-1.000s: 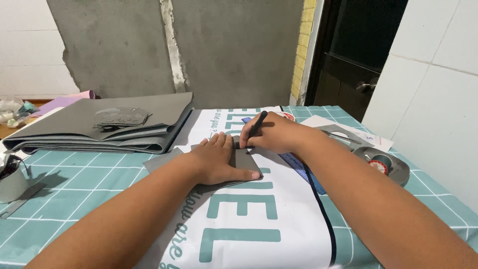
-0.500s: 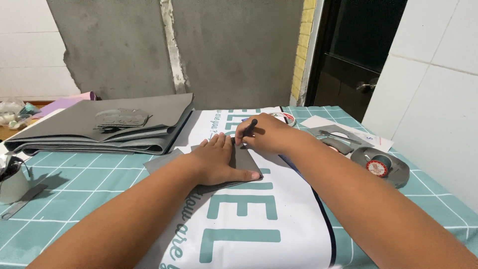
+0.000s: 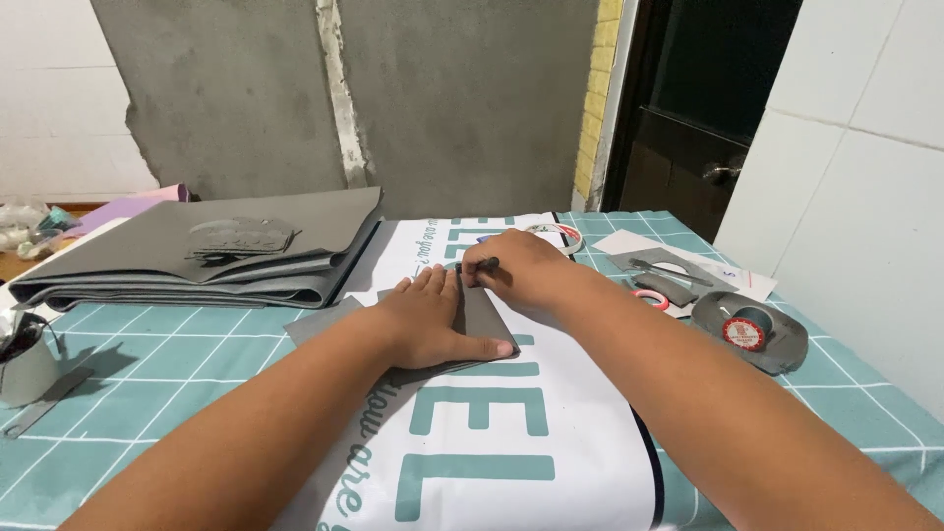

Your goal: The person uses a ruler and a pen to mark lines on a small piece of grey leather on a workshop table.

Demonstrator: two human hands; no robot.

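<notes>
My left hand (image 3: 428,320) lies flat, fingers spread, pressing down a small grey sheet piece (image 3: 486,315) on the white printed banner (image 3: 492,433). My right hand (image 3: 516,270) is just beyond it, closed around a black pen (image 3: 480,264) whose tip meets the far edge of the grey piece beside my left fingertips. A second grey piece (image 3: 317,320) pokes out to the left under my left forearm.
A stack of large folded grey sheets (image 3: 197,256) with small cut pieces on top lies at the back left. At right are a grey scrap with a thread spool (image 3: 747,329), a tape ring (image 3: 649,298) and paper. A grey cup (image 3: 25,364) stands at the left edge.
My right hand has tilted the pen from upright to nearly flat and shifted slightly left along the far edge of the grey piece. The left hand has stayed put.
</notes>
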